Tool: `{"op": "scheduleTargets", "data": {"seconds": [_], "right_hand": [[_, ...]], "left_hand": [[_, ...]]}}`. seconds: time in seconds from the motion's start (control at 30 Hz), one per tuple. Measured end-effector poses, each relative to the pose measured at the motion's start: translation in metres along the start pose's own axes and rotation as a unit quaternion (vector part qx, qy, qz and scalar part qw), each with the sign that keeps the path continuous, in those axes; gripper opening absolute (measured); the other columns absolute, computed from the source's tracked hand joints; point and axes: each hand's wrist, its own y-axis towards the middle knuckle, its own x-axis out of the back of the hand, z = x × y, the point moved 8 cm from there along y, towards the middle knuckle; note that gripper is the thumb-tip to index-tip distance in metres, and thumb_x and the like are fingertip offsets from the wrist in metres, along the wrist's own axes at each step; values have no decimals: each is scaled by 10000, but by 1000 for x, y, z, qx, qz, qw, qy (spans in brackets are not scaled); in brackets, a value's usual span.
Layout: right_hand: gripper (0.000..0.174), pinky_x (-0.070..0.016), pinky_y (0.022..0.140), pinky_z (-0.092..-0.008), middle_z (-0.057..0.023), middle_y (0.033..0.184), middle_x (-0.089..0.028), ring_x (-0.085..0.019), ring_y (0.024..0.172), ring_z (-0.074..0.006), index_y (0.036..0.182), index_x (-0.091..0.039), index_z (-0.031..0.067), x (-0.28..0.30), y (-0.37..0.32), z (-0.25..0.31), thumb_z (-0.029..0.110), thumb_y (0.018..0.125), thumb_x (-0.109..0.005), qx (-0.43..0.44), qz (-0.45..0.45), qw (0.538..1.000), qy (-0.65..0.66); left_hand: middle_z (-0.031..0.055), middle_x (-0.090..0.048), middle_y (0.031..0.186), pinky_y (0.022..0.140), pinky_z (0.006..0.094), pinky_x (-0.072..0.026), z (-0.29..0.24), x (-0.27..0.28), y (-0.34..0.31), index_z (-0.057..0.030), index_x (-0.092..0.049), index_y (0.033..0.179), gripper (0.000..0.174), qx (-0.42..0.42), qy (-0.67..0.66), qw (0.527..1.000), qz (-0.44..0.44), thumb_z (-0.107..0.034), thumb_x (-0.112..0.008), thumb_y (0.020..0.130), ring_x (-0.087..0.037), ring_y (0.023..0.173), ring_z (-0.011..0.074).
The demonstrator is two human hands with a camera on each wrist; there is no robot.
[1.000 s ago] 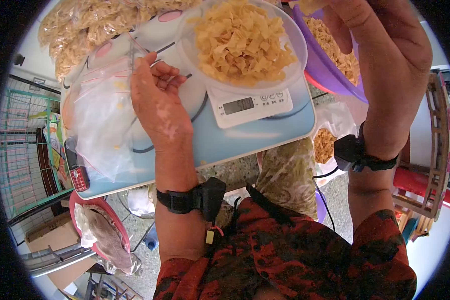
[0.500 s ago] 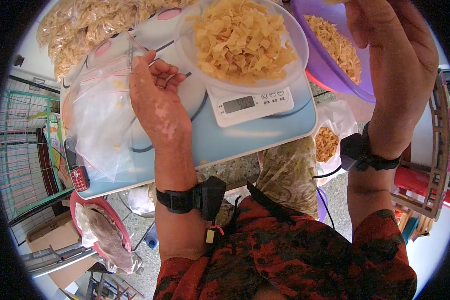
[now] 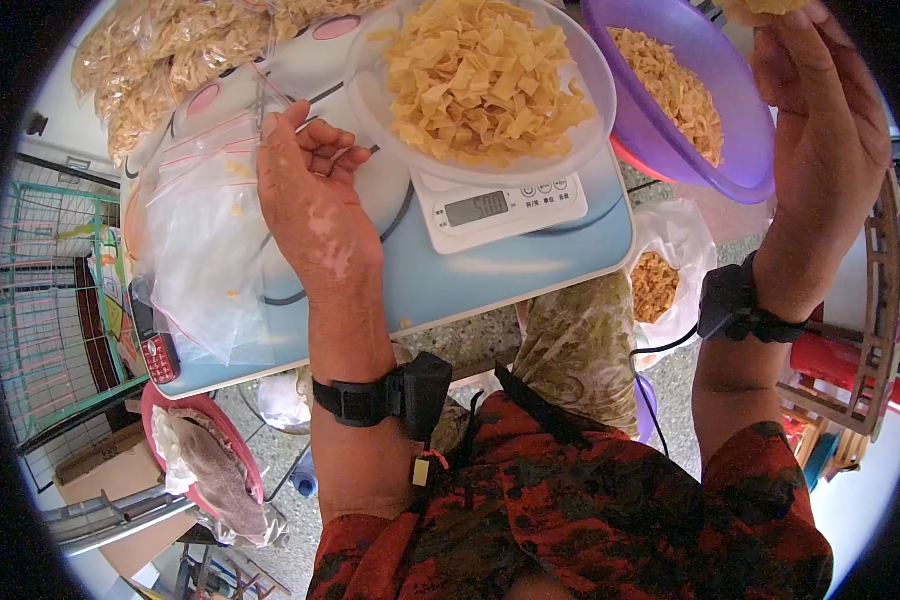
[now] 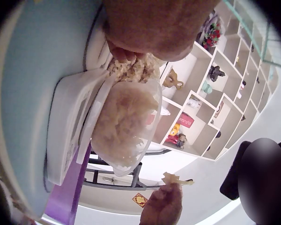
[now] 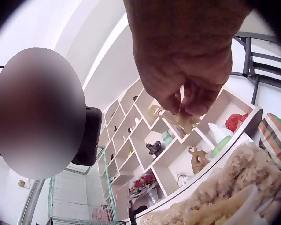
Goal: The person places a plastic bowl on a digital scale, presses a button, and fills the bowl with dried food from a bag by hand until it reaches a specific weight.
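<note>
My left hand (image 3: 320,200) rests over the table at the edge of several clear zip bags (image 3: 205,240), fingers loosely curled and nothing plainly held. Raised at the upper right, my right hand (image 3: 825,150) pinches a few pale yellow flat flakes (image 5: 187,119) between thumb and fingers. A clear plastic tub (image 3: 595,140) heaped with the same flakes (image 3: 490,85) sits on a white digital scale (image 3: 510,215), its lit display showing three digits. Beyond the table's right edge stands a purple basin (image 3: 750,150) with more flakes inside.
Filled clear bags (image 3: 195,70) are piled at the back left of the blue table (image 3: 370,320). A red-keyed phone (image 3: 158,355) lies at its left edge. On the floor are a pink basin (image 3: 150,430) and an open bag of darker pieces (image 3: 655,290).
My right hand has moved outward to the right with the flakes, uncovering more of the purple basin. The left hand has barely shifted. The scale's digits have changed.
</note>
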Motion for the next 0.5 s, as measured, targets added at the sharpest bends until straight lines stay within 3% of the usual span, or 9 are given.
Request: {"op": "scheduleTargets", "data": {"seconds": [0.3,0.43,0.5], "right_hand": [[146,-402,510,-179,-46,905,-689,-542,619,-47,1100,-623,50,-2,-6,2,136,985,-597,5,-13,999,-29],[149,-458,606,-238,-53,857,-703,-614,706,-116,1063,-692,22,54,-9,0,90,941,-641,-24,-39,988,-149],[207,-478,641,-229,-66,884,-720,-607,697,-99,1104,-697,-20,73,-17,0,124,966,-641,-48,-85,968,-232]], "left_hand": [[46,-570,837,719,306,-489,0,0,-1,27,-540,1162,422,7,6,1000,-10,-365,-533,1004,-562,795,148],[44,-577,843,720,306,-488,1,2,-1,21,-544,1162,426,8,2,1000,-1,-373,-534,1001,-566,797,148],[43,-579,845,719,306,-486,2,4,0,19,-545,1162,427,7,2,1000,2,-376,-535,1000,-567,795,148]]}}
